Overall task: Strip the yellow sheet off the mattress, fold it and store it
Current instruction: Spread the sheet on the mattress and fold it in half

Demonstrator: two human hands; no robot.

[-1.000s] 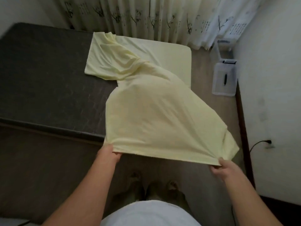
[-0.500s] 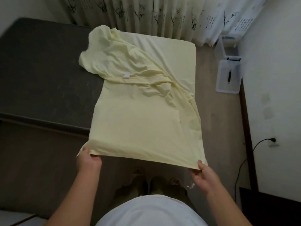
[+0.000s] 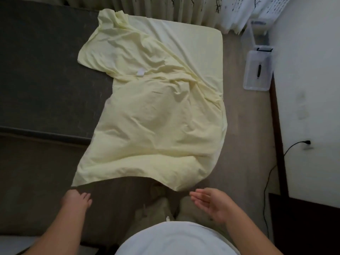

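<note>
The yellow sheet (image 3: 156,115) lies rumpled over the right end of the dark grey mattress (image 3: 42,74). Its far right corner still covers the mattress corner, and its near edge hangs off the front, billowing above the floor. A small white label shows near its middle. My left hand (image 3: 78,198) hovers just below the sheet's near left corner, fingers straight, holding nothing. Just below the sheet's near right edge is my right hand (image 3: 211,201), palm up and fingers straight, also apart from the cloth.
A clear plastic storage box (image 3: 258,70) stands on the wooden floor to the right of the bed, by the white wall. Patterned curtains (image 3: 184,10) hang behind the bed. A black cable (image 3: 266,190) runs from a wall socket down the right side. My feet stand below the sheet.
Both hands let go of the sheet's near edge and drew back. The released sheet billows down over the mattress end and the floor.
</note>
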